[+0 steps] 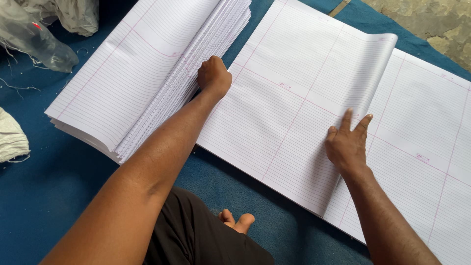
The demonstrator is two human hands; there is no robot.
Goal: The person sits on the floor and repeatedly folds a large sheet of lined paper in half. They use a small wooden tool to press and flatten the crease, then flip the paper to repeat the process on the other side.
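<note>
Blue cloth floor [59,196] carries large, thin, floppy white ruled paper sheets [274,118]. Left hand [214,76], fisted, presses the folded stack [142,83]. Right hand [347,145], fingers spread flat, holds nothing; the curling sheet likely lifts best by its edge.

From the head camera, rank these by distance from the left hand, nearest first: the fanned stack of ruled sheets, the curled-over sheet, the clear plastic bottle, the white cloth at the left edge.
From the left hand:
1. Fanned stack of ruled sheets: touching it, directly left of the hand.
2. Curled-over sheet: to the right, by the right hand.
3. Clear plastic bottle: upper left corner.
4. White cloth: far left edge.
</note>
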